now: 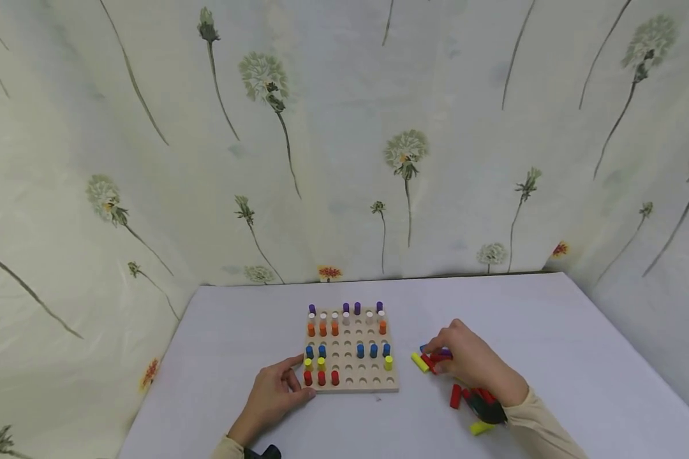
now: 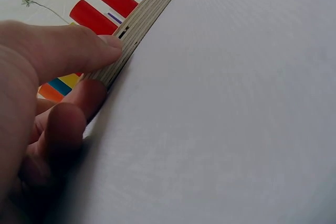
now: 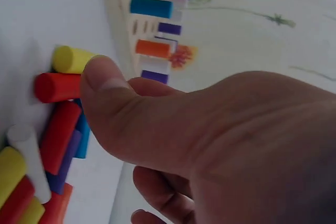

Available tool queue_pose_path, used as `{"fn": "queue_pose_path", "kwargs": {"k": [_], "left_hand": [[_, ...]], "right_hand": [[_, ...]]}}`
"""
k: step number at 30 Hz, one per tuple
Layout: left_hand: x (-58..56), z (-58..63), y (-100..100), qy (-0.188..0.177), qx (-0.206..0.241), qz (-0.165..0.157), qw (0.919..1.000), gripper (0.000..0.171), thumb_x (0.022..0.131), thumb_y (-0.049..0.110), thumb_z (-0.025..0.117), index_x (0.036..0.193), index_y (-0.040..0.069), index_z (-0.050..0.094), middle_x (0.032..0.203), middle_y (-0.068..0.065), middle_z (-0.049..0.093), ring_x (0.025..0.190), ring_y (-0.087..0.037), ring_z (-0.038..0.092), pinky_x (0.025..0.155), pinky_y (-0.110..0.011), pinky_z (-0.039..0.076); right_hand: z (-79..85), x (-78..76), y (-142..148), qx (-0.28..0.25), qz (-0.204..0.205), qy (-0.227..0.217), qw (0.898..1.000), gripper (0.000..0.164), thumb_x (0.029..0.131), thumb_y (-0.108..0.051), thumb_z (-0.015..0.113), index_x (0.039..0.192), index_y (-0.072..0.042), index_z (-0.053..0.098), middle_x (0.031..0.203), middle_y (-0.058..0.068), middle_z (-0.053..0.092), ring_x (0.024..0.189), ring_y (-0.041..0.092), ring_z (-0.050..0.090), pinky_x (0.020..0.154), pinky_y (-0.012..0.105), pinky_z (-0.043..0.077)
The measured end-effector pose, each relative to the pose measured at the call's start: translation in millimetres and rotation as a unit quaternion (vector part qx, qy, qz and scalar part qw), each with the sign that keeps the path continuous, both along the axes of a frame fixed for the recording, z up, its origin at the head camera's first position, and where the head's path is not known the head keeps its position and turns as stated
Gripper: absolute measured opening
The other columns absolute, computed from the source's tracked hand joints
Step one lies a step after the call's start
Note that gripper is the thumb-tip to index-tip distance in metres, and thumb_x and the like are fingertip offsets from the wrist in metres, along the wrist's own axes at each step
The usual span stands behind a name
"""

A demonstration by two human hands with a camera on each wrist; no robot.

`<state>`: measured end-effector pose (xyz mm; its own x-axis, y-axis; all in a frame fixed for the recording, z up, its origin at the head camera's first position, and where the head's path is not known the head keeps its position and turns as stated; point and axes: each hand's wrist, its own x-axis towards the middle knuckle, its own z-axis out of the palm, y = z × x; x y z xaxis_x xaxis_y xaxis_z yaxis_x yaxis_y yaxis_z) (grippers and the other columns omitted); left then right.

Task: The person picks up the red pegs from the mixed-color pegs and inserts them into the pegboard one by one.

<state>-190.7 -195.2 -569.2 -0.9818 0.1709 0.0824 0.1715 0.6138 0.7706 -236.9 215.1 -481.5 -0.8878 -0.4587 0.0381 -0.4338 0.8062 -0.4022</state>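
A square wooden pegboard point(image 1: 356, 389) holds rows of upright red, yellow, blue, orange, white and purple pegs, with bare holes among them. My left hand point(image 1: 272, 390) grips the board's near left corner. Its thumb point(image 2: 86, 48) lies on the layered edge beside the red pegs, the fingers bent at the adjoining side. To the right of the board, my right hand point(image 1: 472, 358) reaches down into loose pegs. Thumb and forefinger close on a red peg point(image 3: 52, 87), with the thumb covering its far part. A yellow peg point(image 3: 71, 59) lies right alongside.
More loose pegs are scattered under and near the right wrist, among them a red peg point(image 1: 455, 396), a yellow peg point(image 1: 481, 428) and a white peg point(image 3: 30, 161). A white table point(image 1: 235, 331) carries everything. Behind it hangs a flower-printed cloth point(image 1: 344, 159).
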Motion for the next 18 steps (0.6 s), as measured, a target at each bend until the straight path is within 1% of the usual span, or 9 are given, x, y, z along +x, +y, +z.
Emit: {"fn": "queue_pose_path", "kwargs": {"k": [6,9,13,16,18], "left_hand": [[-0.2,0.2,-1.4,-0.002,0.003,0.001,1.0,0.07,0.083,0.035,0.09,0.141,0.003,0.066,0.07,0.013,0.063,0.059,-0.002,0.05,0.057,-0.02,0.037],[-0.1,0.5,-1.3,-0.003,0.003,0.0,1.0,0.07,0.083,0.035,0.089,0.141,0.002,0.066,0.07,0.013,0.063,0.058,-0.001,0.049,0.057,-0.02,0.036],[-0.4,1.3,-1.2,0.0,0.004,-0.001,1.0,0.071,0.083,0.034,0.09,0.14,0.001,0.066,0.07,0.012,0.063,0.058,-0.001,0.048,0.056,-0.02,0.035],[0.1,2.3,-1.2,0.0,0.004,0.0,1.0,0.071,0.083,0.034,0.09,0.14,0.001,0.065,0.07,0.011,0.063,0.057,-0.002,0.048,0.055,-0.02,0.035],[0.5,3.0,-1.0,0.0,0.005,-0.001,1.0,0.071,0.083,0.034,0.09,0.141,0.001,0.065,0.07,0.011,0.062,0.058,-0.002,0.048,0.055,-0.02,0.035]], "right_hand": [[-10.3,-2.1,0.3,0.016,0.009,0.018,1.0,0.031,0.076,-0.007,0.093,0.104,-0.018,0.086,0.096,-0.006,0.075,0.093,0.013,0.05,0.075,0.029,0.05],[-14.0,-2.1,-0.1,0.011,0.02,0.012,1.0,0.03,0.077,-0.007,0.093,0.104,-0.019,0.086,0.095,-0.007,0.074,0.093,0.013,0.049,0.074,0.027,0.048],[-17.5,-2.7,-1.2,0.004,0.024,-0.007,1.0,0.03,0.077,-0.008,0.094,0.102,-0.021,0.086,0.093,-0.009,0.073,0.092,0.014,0.048,0.071,0.025,0.045],[-20.2,-4.8,-1.4,0.002,0.023,-0.008,1.0,0.028,0.077,-0.011,0.094,0.101,-0.022,0.086,0.092,-0.01,0.072,0.091,0.014,0.049,0.07,0.025,0.045],[-21.9,-5.8,-0.9,0.001,0.024,0.001,1.0,0.024,0.078,-0.012,0.093,0.099,-0.022,0.086,0.091,-0.012,0.073,0.091,0.012,0.05,0.071,0.024,0.045]]}}
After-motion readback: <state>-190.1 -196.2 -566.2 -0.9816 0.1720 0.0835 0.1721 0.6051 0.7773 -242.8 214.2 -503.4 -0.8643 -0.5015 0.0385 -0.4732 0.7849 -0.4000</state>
